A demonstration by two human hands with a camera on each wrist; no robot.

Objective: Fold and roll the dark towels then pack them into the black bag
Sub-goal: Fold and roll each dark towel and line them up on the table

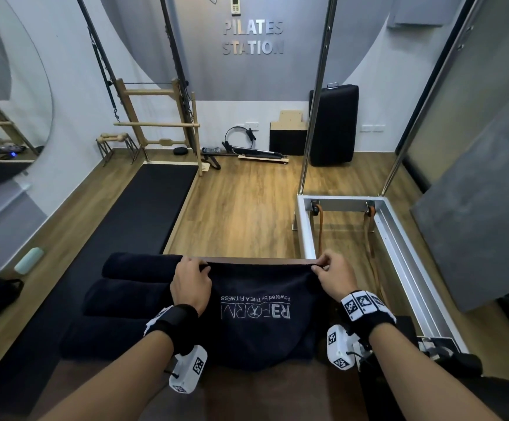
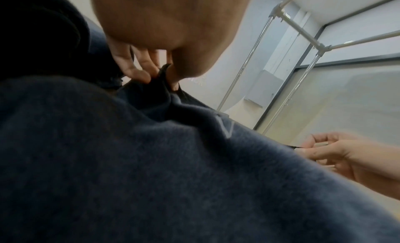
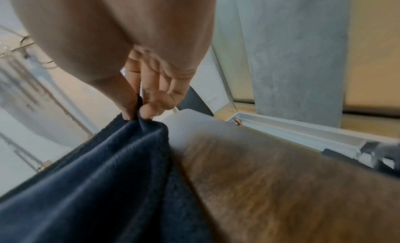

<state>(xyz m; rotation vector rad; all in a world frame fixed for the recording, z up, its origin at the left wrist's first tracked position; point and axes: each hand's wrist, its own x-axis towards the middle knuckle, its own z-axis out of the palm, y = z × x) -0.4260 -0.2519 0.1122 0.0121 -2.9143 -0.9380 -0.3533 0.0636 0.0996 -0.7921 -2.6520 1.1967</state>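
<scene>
- Both hands pinch the dark towel (image 1: 259, 314) at its far corners: left hand (image 1: 190, 282) at 11 o'clock, right hand (image 1: 335, 278) at 1 o'clock.
- Wrist views alone show thumb-to-fingers (image 3: 149, 109) pinches; only the head view shows rolled towels (image 1: 125, 281) at 9 o'clock.

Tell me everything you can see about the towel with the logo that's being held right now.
The logo towel is dark navy, soft terry-looking cloth with pale stitched lettering reading REFORM, seen upside down from the head camera. It lies spread on a brown padded surface, its far edge stretched taut. The left hand pinches one far corner, the right hand the other. Its left side meets rolled dark towels beside it.
</scene>
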